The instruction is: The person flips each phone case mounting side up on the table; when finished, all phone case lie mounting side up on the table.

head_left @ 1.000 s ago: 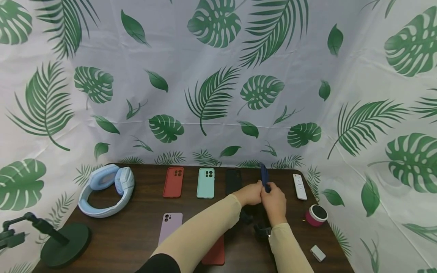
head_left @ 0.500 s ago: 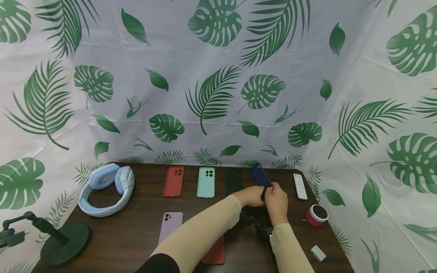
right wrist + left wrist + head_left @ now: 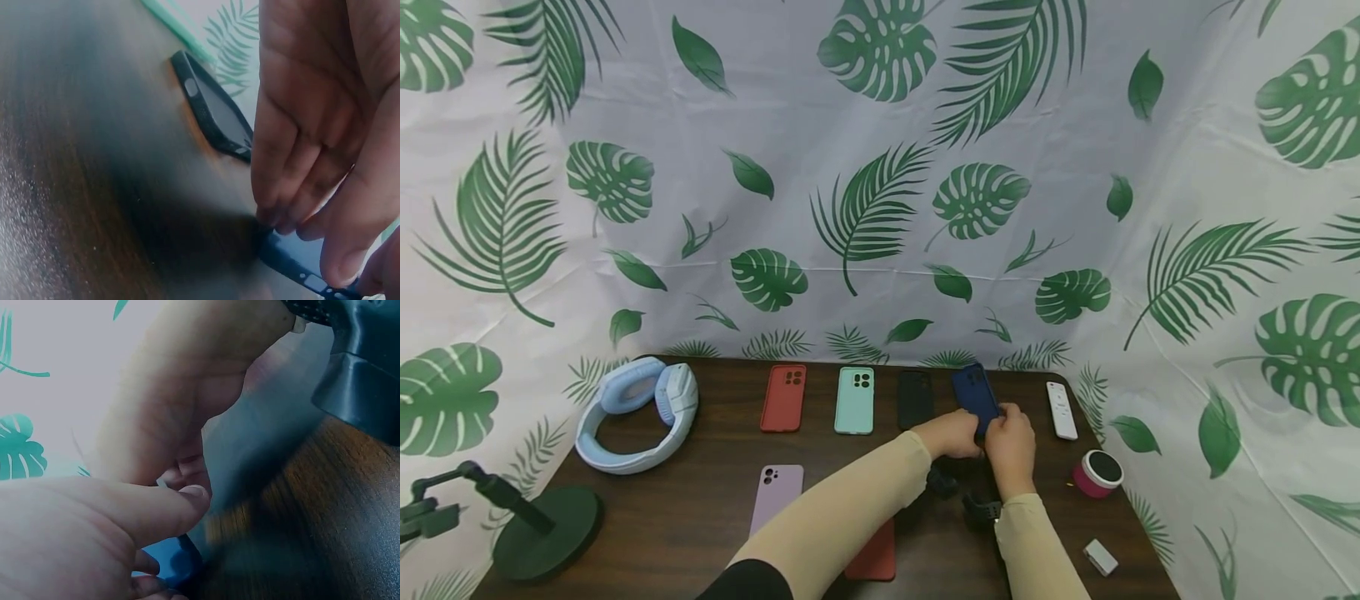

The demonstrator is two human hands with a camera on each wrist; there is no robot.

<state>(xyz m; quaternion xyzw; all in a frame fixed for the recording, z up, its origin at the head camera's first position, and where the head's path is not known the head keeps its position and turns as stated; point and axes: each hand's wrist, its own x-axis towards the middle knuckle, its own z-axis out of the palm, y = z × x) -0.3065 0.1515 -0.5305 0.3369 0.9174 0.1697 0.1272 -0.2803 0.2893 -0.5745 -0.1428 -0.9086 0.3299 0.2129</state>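
"Placing the blue phone case (image 3: 972,392) seems to be the step in hand. How is it held?"

"Just ahead of the 2 hands, by its near end. That end looks pinched on its left side by the left hand (image 3: 953,432) and on its right by the right hand (image 3: 1012,446); neither hand is spread."

"Has it been laid flat on the table (image 3: 662,533)?"

"Nearly, by the look of it; whether the near edge is fully rested cannot be told, as it is partly covered by fingers."

"And what is called for by the next move?"

"Probably a slight turn, so that it is lined up with the black phone case (image 3: 914,398) ahead of the left hand, then a gentle release by both hands."

"Which way is it pointed?"

"The camera end is turned away from the hands, back facing up. The long axis is directed outward from between the hands but slanted, the far end being set over towards the left hand's side. The black phone case is laid straighter."
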